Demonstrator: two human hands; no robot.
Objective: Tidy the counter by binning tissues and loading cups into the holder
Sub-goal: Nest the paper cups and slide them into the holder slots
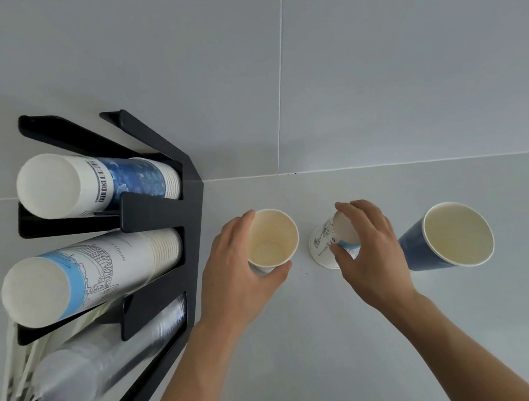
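A black cup holder [157,213] stands at the left against the wall, with stacked paper cups in its upper slots and clear plastic cups in the lowest one. My left hand [235,267] grips an upright paper cup [273,233] standing on the counter just right of the holder. My right hand [370,246] grips an upside-down white cup with a blue print [324,246], its fingers curled over the cup's base. A dark blue paper cup [449,237] stands upright at the right, close beside my right hand.
The pale grey counter [314,348] meets a tiled wall [373,61] right behind the cups. White wrapped straws or stirrers [15,364] lean at the holder's lower left.
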